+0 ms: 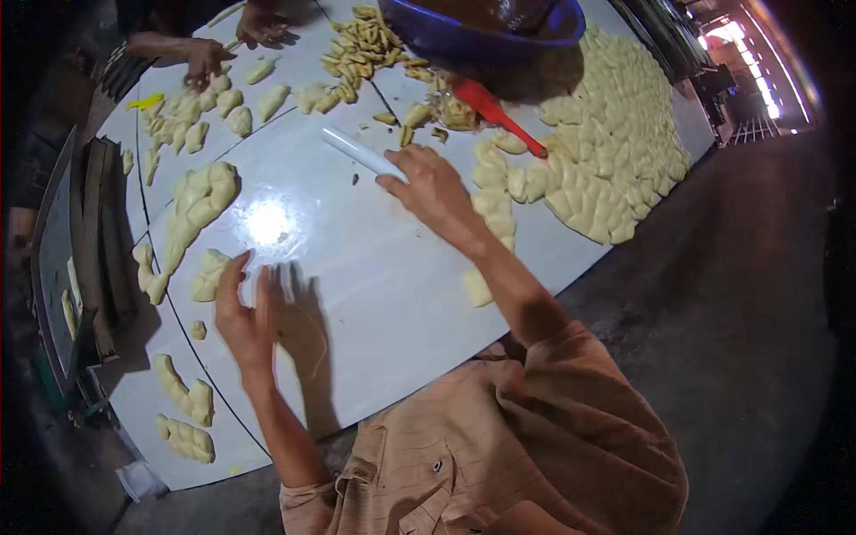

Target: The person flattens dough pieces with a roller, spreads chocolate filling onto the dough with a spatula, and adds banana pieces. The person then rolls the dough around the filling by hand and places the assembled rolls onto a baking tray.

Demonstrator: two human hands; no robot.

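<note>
One white cylindrical rod (361,156) fills the right grip (434,190). The left grip (245,323) stands wide beside a dough lump (209,275).

A loose, tan-brown shirt (571,437) is worn, its cloth marked by thin, darker stripes and gathered into soft creases. On its front a small, dark, pale-edged spot (437,465) is seen, too small to be identified. The upper arms are covered by sleeves (575,343) of the same cloth; the forearms (285,428), left hand (243,325) and right hand (432,192) are left bare.
</note>
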